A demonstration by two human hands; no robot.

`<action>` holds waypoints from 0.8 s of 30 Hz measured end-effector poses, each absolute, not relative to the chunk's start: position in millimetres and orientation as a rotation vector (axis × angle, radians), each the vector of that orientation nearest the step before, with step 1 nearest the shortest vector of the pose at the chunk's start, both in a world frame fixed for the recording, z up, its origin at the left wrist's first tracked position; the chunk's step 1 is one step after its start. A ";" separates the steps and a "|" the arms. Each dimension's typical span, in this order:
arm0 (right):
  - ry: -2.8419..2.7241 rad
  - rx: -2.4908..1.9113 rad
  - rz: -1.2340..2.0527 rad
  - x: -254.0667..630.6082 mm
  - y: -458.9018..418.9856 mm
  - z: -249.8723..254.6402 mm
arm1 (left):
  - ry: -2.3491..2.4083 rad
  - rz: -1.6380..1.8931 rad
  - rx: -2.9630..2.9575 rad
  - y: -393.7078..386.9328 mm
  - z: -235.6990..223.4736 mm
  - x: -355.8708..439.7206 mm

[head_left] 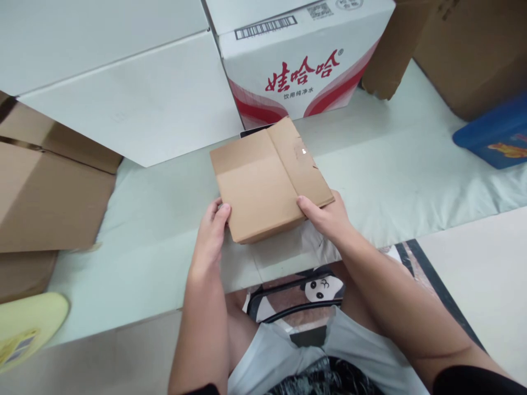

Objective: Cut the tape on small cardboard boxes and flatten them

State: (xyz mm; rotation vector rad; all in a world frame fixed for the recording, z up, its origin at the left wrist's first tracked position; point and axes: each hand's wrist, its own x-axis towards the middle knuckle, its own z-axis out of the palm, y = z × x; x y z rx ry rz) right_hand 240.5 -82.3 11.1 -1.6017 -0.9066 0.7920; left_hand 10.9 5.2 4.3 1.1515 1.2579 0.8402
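A small brown cardboard box (255, 181) is between my two hands over the pale green cloth, with a flap along its right side. My left hand (212, 227) grips its left edge, thumb along the near left corner. On the other side, my right hand (323, 214) holds the near right corner, thumb on top and the other fingers hidden beneath. A dark, thin edge of something shows just behind the box, mostly covered by it.
Behind stand a white carton with red lettering (296, 71) and a plain white box (132, 104). Brown cartons (53, 192) stack at the left, near a yellow rounded object (33, 323). A blue container (494, 134) sits right, on the cloth-covered table (411, 181).
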 end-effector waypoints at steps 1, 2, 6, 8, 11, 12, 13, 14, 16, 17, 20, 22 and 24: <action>-0.898 -1.625 0.786 240.5 -82.6 11.5 | 1.263 0.836 1.155 5.2 4.2 10.8; -0.890 -1.647 0.780 240.5 -82.9 12.0 | 1.270 0.832 1.159 5.0 4.1 10.6; -0.883 -1.715 0.758 241.1 -84.3 14.3 | 1.264 0.833 1.157 4.2 4.3 10.2; -0.875 -1.738 0.739 241.4 -84.2 15.7 | 1.256 0.834 1.143 4.1 4.5 10.2; -0.863 -1.740 0.716 241.6 -83.2 16.7 | 1.257 0.829 1.128 4.7 4.7 10.4; -0.865 -1.729 0.715 241.5 -82.8 16.5 | 1.255 0.828 1.124 4.9 4.7 10.4; -0.872 -1.715 0.717 241.5 -82.6 16.1 | 1.251 0.828 1.123 5.2 4.8 10.5; -0.881 -1.702 0.719 241.5 -82.4 15.5 | 1.248 0.827 1.120 5.3 4.8 10.5; -0.894 -1.685 0.721 241.3 -82.4 14.3 | 1.251 0.824 1.112 5.5 5.2 10.6; -0.896 -1.682 0.722 241.2 -82.5 13.9 | 1.257 0.825 1.107 5.5 5.4 10.8; -0.897 -1.677 0.729 240.9 -82.9 13.8 | 1.274 0.829 1.096 5.1 6.4 11.5; -0.899 -1.672 0.735 240.8 -83.1 14.2 | 1.280 0.829 1.095 4.9 6.8 12.0; -0.901 -1.667 0.743 240.9 -83.3 14.4 | 1.289 0.836 1.112 4.9 6.8 12.4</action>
